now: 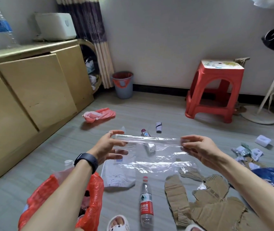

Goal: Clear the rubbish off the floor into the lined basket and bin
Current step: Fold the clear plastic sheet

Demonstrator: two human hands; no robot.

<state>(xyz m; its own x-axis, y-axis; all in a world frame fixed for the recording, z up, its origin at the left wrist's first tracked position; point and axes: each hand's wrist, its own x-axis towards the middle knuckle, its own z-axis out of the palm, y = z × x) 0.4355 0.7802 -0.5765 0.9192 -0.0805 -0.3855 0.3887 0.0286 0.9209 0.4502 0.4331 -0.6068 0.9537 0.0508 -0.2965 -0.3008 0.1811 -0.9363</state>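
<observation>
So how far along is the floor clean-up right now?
Early. Done: the grey bin has its red liner in. In hand: left hand and right hand stretch a clear plastic bag between them. Left: water bottle, cardboard pieces, red bag, white mailer and paper scraps lie on the floor.

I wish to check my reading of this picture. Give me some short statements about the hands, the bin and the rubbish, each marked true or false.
1. The left hand and the right hand hold a clear bag stretched between them. True.
2. The bin lies tipped over. False: it stands upright by the wall.
3. A bottle with a red label lies on the floor. True.
4. The cardboard lies left of the bottle. False: it lies to its right.
5. The bin has a red liner. True.
</observation>
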